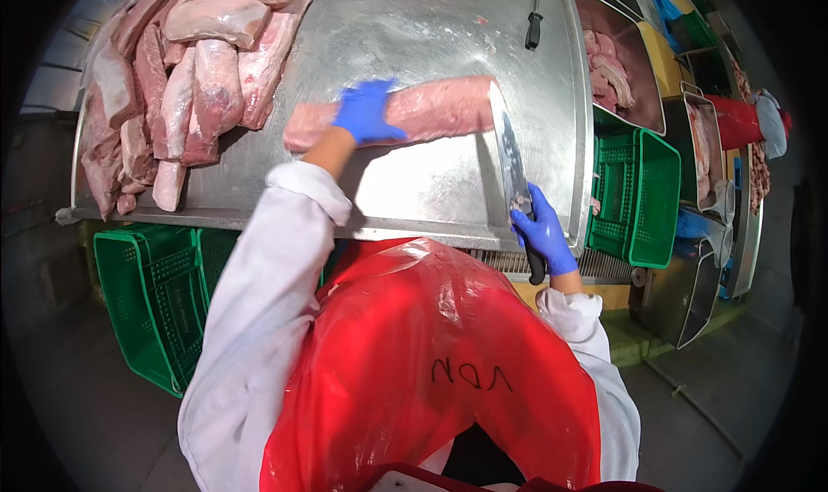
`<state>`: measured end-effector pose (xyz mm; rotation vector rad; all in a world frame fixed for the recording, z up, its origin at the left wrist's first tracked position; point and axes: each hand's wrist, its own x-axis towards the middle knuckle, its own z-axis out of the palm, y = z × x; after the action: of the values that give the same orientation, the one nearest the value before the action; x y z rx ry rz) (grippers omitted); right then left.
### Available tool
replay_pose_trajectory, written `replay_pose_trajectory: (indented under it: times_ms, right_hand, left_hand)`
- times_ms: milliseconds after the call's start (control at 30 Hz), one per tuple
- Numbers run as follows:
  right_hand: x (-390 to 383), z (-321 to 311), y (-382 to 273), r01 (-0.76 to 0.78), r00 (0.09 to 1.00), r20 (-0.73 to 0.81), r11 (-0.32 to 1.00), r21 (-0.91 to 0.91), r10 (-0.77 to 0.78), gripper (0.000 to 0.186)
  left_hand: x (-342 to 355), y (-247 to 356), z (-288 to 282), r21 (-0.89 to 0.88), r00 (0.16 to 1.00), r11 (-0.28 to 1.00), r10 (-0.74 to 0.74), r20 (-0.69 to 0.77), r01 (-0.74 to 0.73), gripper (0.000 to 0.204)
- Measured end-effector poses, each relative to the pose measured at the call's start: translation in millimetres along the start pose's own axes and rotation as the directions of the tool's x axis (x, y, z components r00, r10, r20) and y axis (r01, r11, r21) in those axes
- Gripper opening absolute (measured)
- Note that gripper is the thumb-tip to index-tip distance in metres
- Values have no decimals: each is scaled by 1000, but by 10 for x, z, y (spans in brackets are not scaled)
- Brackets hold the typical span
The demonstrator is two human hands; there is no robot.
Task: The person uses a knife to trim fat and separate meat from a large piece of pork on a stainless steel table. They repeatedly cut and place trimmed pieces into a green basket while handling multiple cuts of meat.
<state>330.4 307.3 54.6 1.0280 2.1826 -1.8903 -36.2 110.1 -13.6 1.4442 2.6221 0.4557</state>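
Observation:
A long slab of pale pink meat, which looks like a pork loin, lies crosswise on the steel table. My left hand, in a blue glove, rests across its left half with fingers spread and pressing on top. In a blue glove too, my right hand is closed round the black handle of a large knife. The wide blade points away from me, its upper part right against the loin's right end. Whether the edge has entered the meat, I cannot tell.
Many meat slabs are piled at the table's left. A sharpening steel lies at the far right. Green crates stand at right and lower left. Beyond are a meat-filled metal bin and another person's red-clothed part.

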Motion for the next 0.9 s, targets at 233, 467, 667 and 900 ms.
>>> replay_pose_trajectory:
  times_ms: [233, 467, 667, 900]
  right_hand:
    - [1230, 262, -319, 130, 991, -33, 991, -32, -131, 47]
    - [2531, 936, -1155, 153, 984, -34, 929, -336, -175, 67]
    - [3257, 1183, -1051, 566, 524, 182, 181, -804, -832, 77]
    - [2425, 1145, -1254, 304, 951, 237, 439, -846, -201, 82]
  left_hand:
    - [-915, 219, 219, -122, 963, 966, -207, 172, 230, 99]
    - [-1293, 689, 537, -488, 973, 849, -115, 198, 200, 104]
    - [-1428, 280, 290, -735, 929, 568, -235, 288, 371, 83]
    - [-1620, -207, 8, -772, 912, 537, -390, 130, 340, 65]
